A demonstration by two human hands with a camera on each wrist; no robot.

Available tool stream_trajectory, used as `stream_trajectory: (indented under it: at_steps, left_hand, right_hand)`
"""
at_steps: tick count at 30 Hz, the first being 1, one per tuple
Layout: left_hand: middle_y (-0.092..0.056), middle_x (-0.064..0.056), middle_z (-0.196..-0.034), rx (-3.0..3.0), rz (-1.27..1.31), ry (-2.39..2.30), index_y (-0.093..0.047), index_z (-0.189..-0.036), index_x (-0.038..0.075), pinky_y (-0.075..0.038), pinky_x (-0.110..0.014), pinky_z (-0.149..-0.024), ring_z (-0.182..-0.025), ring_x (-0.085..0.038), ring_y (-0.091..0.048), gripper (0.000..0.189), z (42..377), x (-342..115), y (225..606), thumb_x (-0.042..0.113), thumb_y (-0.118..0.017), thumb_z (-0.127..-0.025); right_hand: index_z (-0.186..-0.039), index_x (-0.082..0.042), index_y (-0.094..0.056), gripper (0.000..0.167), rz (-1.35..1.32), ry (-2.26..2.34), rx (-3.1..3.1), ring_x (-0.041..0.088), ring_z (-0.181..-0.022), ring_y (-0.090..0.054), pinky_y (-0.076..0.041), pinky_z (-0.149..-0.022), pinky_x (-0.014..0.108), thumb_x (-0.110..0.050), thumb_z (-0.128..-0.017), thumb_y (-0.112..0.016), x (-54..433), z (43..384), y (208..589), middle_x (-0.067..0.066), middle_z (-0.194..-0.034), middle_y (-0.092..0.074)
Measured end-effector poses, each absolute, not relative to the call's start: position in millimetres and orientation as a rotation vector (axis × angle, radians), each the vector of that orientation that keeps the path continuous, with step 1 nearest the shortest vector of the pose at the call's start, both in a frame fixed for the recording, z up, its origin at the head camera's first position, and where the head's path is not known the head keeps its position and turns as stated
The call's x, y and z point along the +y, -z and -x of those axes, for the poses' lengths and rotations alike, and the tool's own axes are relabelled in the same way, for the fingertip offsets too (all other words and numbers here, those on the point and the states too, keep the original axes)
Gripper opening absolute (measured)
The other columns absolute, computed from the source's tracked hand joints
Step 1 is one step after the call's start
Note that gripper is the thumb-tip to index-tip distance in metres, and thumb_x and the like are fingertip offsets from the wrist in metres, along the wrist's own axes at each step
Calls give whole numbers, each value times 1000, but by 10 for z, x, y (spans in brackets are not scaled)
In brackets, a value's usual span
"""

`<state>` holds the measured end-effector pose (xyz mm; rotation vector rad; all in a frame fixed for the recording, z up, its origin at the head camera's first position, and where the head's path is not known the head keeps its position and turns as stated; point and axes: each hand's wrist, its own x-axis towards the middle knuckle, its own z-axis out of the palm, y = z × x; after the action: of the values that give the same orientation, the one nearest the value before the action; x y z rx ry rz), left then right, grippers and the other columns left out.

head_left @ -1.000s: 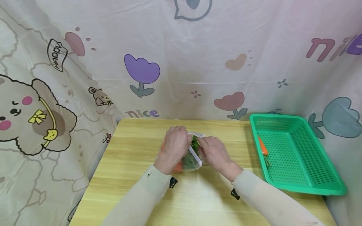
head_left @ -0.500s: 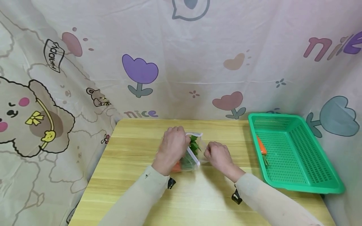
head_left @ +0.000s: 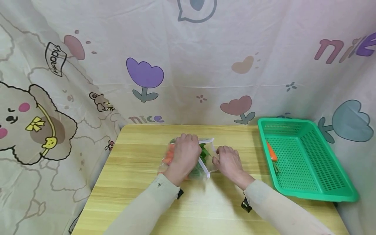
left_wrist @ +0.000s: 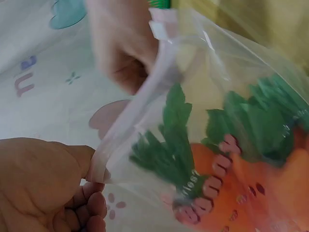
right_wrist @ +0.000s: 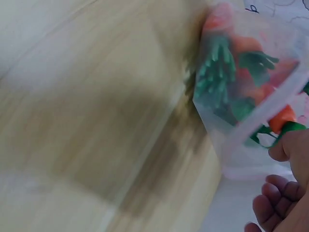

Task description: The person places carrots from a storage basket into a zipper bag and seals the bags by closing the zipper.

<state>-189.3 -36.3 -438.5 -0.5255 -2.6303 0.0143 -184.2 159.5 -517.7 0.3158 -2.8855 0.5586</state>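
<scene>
1. Two hands are engaged with one clear zip bag (left_wrist: 231, 159): its zip strip (head_left: 203, 165) is pinched by the left hand (head_left: 183, 156), while the opposite lip appears to be pinched by the right hand (head_left: 230, 163).
2. The bag seems to be supported by the surface (head_left: 205, 209), partly covered by the left hand, its parted mouth turned towards the right hand.
3. Orange carrots (head_left: 168, 154) are held inside, below and beside the left hand; green leaves (head_left: 203, 151) are seen at the mouth, between the hands.
4. Limp, slippery film is to be expected, easily creased or torn; the load is judged light. A grip is best taken on the firmer zip strip.
5. "Bunny" can be read in pinkish letters on the bag; smaller white lettering beside it is only partly legible.
6. "nice" is printed twice on the cloth (head_left: 199, 49) beyond the hands.
7. Another carrot (head_left: 271, 152) is contained in the green basket (head_left: 305, 163), to the right of the right hand.
</scene>
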Motion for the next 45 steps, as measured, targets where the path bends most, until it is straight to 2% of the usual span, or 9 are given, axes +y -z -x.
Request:
stream_trajectory:
  at_steps: [5,11,15,20,27,30,37,45]
  left_hand:
    - [-63,-7,-77,-2646,518,27,-62,-83,7,-40,-35,-63,-73,-27,-54,21,1893,-388,4470,22,-76,-88]
    - [-61,-6,-75,-2695,491,83,-62,-82,6,-38,-35,-65,-71,-27,-51,22,1878,-429,4437,22,-75,-90]
    - [-61,-5,-76,-2757,476,116,-63,-84,6,-36,-34,-67,-71,-26,-48,21,1868,-447,4404,22,-73,-93]
    - [-63,-6,-79,-2800,450,154,-66,-89,4,-39,-35,-69,-73,-26,-50,22,1864,-464,4396,24,-74,-94]
    - [-62,-6,-76,-2794,448,184,-63,-85,6,-41,-37,-67,-70,-26,-49,21,1854,-471,4403,22,-74,-93]
    - [-62,-6,-77,-2799,441,187,-64,-85,6,-42,-38,-68,-70,-27,-50,21,1857,-470,4409,23,-74,-92]
    - [-61,-5,-76,-2819,447,193,-62,-83,7,-43,-38,-71,-70,-26,-48,22,1863,-467,4408,23,-74,-93]
    - [-60,-4,-74,-2802,468,196,-61,-81,8,-44,-38,-70,-69,-25,-48,21,1872,-477,4426,21,-74,-92]
  right_hand:
    - [-102,-2,-70,22,-399,-490,-2783,32,-87,-63,-45,-77,45,-21,-92,-73,1790,1835,5055,11,-91,-69]
    - [-97,1,-71,16,-442,-337,-2608,37,-82,-65,-47,-74,50,-13,-89,-72,2325,1853,4872,16,-88,-71]
    - [-99,2,-70,18,-391,-249,-2581,41,-86,-66,-46,-74,53,-13,-90,-72,2724,1875,4768,20,-92,-72]
    - [-101,4,-70,23,-303,-174,-2581,46,-88,-65,-45,-72,57,-16,-90,-71,3174,1899,4706,24,-94,-71]
    - [-109,8,-64,34,-133,-124,-2804,49,-95,-57,-39,-76,61,-23,-95,-68,3682,1879,4772,28,-103,-65]
    - [-114,9,-60,42,-105,-110,-2923,51,-101,-55,-39,-78,63,-29,-97,-67,3809,1885,4839,31,-110,-62]
    - [-111,2,-59,50,-149,-18,-3148,47,-105,-50,-38,-80,61,-45,-96,-71,3940,1914,5044,25,-111,-61]
    - [-114,3,-59,55,-194,79,-3181,46,-105,-49,-38,-88,67,-45,-94,-75,3969,1939,5152,25,-113,-61]
